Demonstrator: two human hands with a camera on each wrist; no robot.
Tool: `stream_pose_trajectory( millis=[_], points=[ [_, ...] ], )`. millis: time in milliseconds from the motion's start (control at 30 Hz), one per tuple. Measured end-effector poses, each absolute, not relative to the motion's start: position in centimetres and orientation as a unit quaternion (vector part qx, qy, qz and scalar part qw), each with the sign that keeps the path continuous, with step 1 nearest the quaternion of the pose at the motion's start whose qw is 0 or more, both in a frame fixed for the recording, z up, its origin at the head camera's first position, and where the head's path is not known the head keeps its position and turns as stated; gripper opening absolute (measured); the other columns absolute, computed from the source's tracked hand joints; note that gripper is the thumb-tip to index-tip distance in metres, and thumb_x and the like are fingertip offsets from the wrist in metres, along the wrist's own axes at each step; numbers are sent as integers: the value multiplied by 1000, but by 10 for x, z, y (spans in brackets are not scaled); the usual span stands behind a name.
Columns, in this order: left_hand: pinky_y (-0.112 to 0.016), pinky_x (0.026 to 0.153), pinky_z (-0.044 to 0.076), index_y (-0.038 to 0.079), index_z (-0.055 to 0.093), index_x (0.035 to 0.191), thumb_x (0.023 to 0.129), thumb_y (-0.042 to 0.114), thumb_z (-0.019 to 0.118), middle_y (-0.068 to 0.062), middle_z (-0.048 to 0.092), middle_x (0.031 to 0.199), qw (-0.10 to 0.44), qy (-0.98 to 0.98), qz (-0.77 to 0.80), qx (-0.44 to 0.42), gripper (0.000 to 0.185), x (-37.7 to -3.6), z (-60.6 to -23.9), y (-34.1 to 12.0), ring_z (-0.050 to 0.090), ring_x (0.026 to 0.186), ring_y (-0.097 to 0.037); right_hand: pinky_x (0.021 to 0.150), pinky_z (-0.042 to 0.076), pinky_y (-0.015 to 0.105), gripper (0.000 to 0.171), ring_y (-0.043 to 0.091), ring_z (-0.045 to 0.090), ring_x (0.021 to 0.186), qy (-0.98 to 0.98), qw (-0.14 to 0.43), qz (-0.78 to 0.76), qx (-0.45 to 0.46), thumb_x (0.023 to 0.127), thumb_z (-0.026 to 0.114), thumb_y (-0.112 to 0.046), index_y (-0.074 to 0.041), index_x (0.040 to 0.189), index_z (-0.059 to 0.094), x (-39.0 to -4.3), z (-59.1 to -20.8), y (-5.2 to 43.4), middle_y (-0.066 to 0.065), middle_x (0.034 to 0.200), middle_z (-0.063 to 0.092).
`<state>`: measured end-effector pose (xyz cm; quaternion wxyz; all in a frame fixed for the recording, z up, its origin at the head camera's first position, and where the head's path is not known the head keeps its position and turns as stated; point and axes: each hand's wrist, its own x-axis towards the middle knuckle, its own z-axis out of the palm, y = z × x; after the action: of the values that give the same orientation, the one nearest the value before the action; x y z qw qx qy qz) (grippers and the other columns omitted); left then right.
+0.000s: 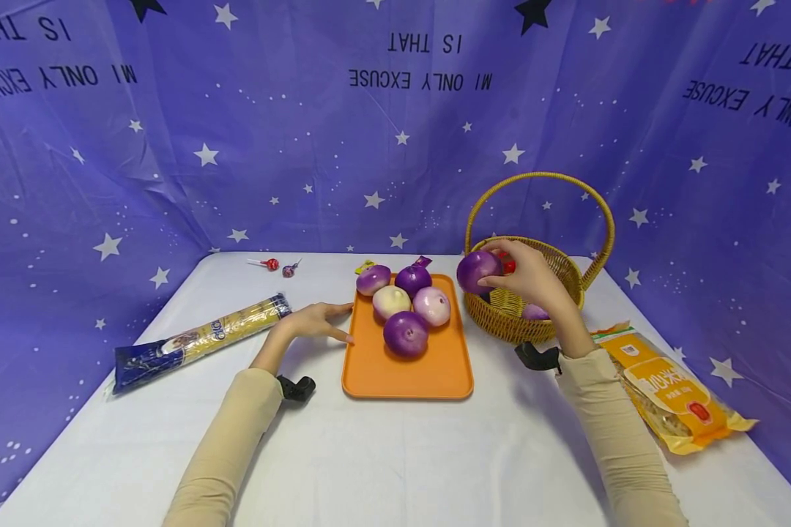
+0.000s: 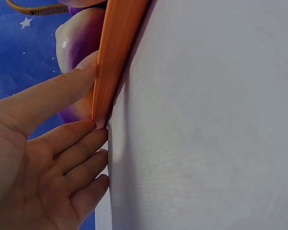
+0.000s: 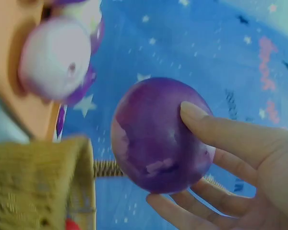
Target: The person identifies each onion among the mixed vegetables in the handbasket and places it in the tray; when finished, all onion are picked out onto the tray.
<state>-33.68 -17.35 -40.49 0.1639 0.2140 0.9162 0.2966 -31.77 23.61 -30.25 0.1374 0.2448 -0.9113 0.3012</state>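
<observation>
My right hand [image 1: 524, 277] holds a purple onion [image 1: 477, 269] just above the left rim of the wicker basket [image 1: 501, 316]; in the right wrist view the thumb and fingers curl round the onion [image 3: 158, 136]. Several purple and whitish onions [image 1: 406, 333] lie on the orange tray [image 1: 428, 373]. My left hand [image 1: 316, 320] lies flat on the white table with straight fingers touching the tray's left edge [image 2: 116, 52], holding nothing. Another onion [image 1: 534, 312] lies inside the basket.
A long pack of noodles [image 1: 198, 341] lies at the left, an orange snack bag [image 1: 672, 388] at the right. Two lollipops [image 1: 278, 266] sit near the table's back edge. A starry purple cloth [image 1: 303, 146] hangs behind and at the sides.
</observation>
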Motion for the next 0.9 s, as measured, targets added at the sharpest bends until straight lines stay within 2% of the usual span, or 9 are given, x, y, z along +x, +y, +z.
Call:
stream_pose_trajectory(
  millis=[267, 500, 633, 900],
  points=[
    [-57, 113, 21, 8, 33, 150, 81, 43, 76, -14, 39, 149, 160, 917, 291, 222, 89, -338, -407, -173, 31, 137, -39, 80, 57, 42, 52, 27, 63, 99, -891, 99, 309, 317, 75, 85, -13, -6, 121, 62, -302, -317, 212, 11, 109, 64],
    [-57, 113, 21, 8, 33, 150, 81, 42, 76, -14, 40, 149, 160, 916, 293, 224, 89, -338, -406, -174, 31, 137, -40, 88, 52, 46, 52, 24, 60, 98, -896, 54, 261, 354, 74, 86, -20, -5, 119, 64, -303, -334, 200, 8, 109, 66],
    [-57, 113, 20, 8, 34, 150, 81, 43, 76, -14, 40, 149, 162, 915, 292, 225, 88, -339, -406, -174, 31, 138, -39, 89, 52, 44, 49, 24, 60, 97, -898, 23, 242, 366, 74, 85, -18, -5, 116, 65, -303, -343, 194, 8, 108, 66],
    [-55, 113, 20, 7, 33, 150, 81, 43, 75, -15, 38, 149, 161, 917, 285, 228, 89, -339, -406, -175, 31, 138, -39, 93, 50, 42, 49, 27, 60, 103, -908, 11, 218, 358, 75, 84, -18, -4, 119, 65, -310, -360, 185, 11, 114, 66]
  ],
)
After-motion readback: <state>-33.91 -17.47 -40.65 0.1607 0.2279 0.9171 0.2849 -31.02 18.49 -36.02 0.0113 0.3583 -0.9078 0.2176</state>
